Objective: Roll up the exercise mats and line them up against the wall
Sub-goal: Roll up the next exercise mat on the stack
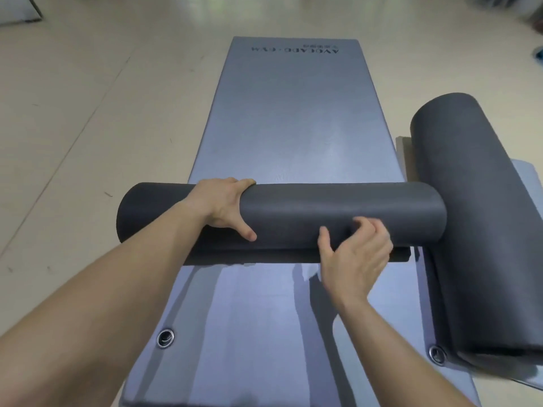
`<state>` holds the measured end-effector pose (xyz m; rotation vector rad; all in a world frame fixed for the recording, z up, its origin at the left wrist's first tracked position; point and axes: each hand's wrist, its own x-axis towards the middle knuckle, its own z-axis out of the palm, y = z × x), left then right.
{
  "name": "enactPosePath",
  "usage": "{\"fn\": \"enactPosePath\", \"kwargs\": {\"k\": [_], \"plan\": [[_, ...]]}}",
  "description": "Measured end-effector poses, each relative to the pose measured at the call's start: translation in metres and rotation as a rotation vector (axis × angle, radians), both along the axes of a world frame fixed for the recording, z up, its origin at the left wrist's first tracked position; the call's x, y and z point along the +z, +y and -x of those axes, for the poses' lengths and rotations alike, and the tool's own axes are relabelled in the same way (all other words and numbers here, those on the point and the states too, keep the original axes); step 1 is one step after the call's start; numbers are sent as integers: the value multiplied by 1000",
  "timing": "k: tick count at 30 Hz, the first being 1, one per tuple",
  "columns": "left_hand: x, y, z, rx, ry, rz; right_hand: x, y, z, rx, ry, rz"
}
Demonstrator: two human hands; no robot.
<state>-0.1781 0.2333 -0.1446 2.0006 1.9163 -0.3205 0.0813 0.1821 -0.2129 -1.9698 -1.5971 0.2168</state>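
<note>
A dark grey rolled mat [338, 210] lies crosswise on a flat blue-grey mat [288, 118] that stretches away from me. My left hand [223, 207] grips the roll near its left end, fingers over the top and thumb on the near side. My right hand [352, 254] is at the roll's near side on the right, fingers curled against it by the loose flap [264, 257]; it looks blurred. A second, thicker rolled mat [476, 215] lies lengthwise at the right, touching the first roll's right end.
Cream tiled floor [88, 113] spreads to the left and beyond the mat. Two metal eyelets [165, 337] sit in the flat mat's near corners. Another pale mat edge [526, 171] shows under the thick roll. A dark object [20, 10] stands at far left.
</note>
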Motion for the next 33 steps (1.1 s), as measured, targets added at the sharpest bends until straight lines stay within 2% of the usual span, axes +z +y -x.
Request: {"fn": "enactPosePath", "kwargs": {"k": [2,4,7,9,12,14,16,18,23,25,29,33], "plan": [[1,3,-1,27,-9,27,-16,-49,7,-124,368,270],[2,3,-6,59,6,43,-19,-69,18,-50,667,484],[7,-1,-20,125,-2,82,5,-55,39,151,904,534],[11,-7,-28,217,-86,139,20,-36,44,162,940,502],[6,-26,-36,408,-389,255,34,-26,27,181,823,449],[-3,-44,-49,560,-583,299,37,-34,6,210,780,470],[-8,-56,-69,663,-680,310,39,-49,-14,235,767,525],[-9,-60,-93,705,-692,313,43,-67,-29,263,794,616],[10,-62,-163,550,-354,207,34,-86,-56,287,984,752],[13,-66,-169,512,-383,190,29,-82,-72,239,1055,741],[-15,-105,-163,494,-842,297,30,-70,-106,184,1071,704],[-47,-111,-196,581,-1074,231,39,-62,-128,111,1041,639]]}}
